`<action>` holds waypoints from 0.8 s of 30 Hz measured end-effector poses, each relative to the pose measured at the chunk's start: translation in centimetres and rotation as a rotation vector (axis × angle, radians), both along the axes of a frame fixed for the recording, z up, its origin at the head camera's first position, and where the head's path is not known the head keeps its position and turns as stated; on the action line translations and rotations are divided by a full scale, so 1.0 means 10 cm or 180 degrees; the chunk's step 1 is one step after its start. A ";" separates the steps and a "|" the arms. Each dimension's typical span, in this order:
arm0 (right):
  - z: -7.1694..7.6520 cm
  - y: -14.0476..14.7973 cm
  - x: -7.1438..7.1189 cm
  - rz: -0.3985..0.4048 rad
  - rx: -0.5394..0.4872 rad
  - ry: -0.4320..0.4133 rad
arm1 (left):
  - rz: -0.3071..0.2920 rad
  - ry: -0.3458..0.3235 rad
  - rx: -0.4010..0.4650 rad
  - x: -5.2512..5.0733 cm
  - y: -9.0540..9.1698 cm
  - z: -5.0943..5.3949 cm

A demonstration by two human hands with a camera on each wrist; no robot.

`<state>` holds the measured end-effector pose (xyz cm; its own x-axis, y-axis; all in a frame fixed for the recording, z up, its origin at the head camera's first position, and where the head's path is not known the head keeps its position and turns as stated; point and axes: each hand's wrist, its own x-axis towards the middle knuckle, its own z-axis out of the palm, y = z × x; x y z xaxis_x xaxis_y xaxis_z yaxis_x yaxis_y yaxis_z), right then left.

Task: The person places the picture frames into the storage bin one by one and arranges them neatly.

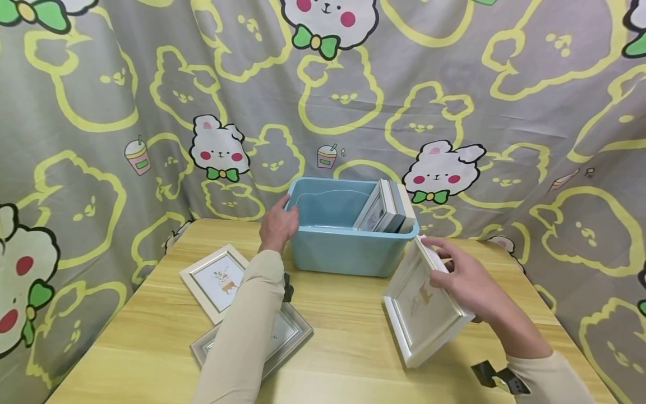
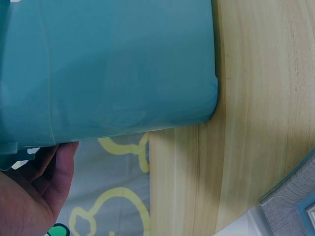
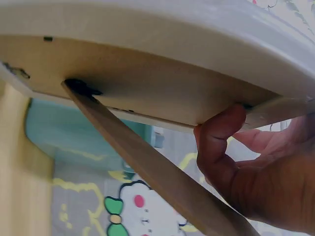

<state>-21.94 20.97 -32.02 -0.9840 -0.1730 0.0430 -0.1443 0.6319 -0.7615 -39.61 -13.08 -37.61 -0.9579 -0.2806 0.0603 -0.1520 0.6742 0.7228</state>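
Observation:
My left hand (image 1: 278,225) grips the left rim of a light blue plastic bin (image 1: 348,252); in the left wrist view its fingers (image 2: 61,172) curl under the rim. Several picture frames (image 1: 386,207) stand leaning together inside the bin's right end. To the bin's right, my right hand (image 1: 469,280) holds a white picture frame (image 1: 421,306) by its upper edge, tilted, its picture side turned left. The right wrist view shows this frame's brown backing (image 3: 162,83), with the support leg (image 3: 142,157) swung out from it. My right thumb presses on the backing.
On the table (image 1: 343,336) at the left lie a cream picture frame (image 1: 199,286) and a grey picture frame (image 1: 300,331), the latter partly under my left forearm. A patterned curtain (image 1: 343,112) hangs behind the table and at both sides.

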 end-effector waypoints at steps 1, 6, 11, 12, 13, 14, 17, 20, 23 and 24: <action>0.04 0.00 -0.01 -0.0003 0.0047 0.0052 | 0.0001 -0.0004 -0.0004 0.00 0.00 0.00; 0.26 0.03 -0.05 0.0007 0.0157 0.0200 | 0.0021 -0.0001 -0.0003 0.01 0.00 0.01; 0.41 0.07 -0.07 -0.0004 0.0197 0.0199 | 0.0005 0.0007 -0.0010 0.01 0.01 0.01; 0.43 0.07 -0.07 -0.0001 0.0199 0.0197 | 0.0007 0.0006 -0.0011 0.01 0.01 0.01; 0.45 0.07 -0.08 -0.0008 0.0214 0.0192 | 0.0011 0.0004 -0.0013 0.01 0.01 0.01; 0.47 0.07 -0.10 -0.0013 0.0226 0.0192 | 0.0018 0.0002 -0.0011 0.01 0.01 0.01; 0.54 0.08 -0.13 -0.0007 0.0257 0.0199 | 0.0036 0.0011 -0.0006 0.01 0.00 0.01; 0.62 0.11 -0.16 0.0004 0.0242 0.0200 | 0.0032 0.0027 0.0014 0.02 0.00 0.01; 0.72 0.14 -0.18 0.0010 0.0198 0.0181 | 0.0026 0.0034 0.0029 0.02 0.00 0.00; 0.75 0.15 -0.18 0.0006 0.0189 0.0180 | 0.0027 0.0034 0.0034 0.02 -0.01 0.00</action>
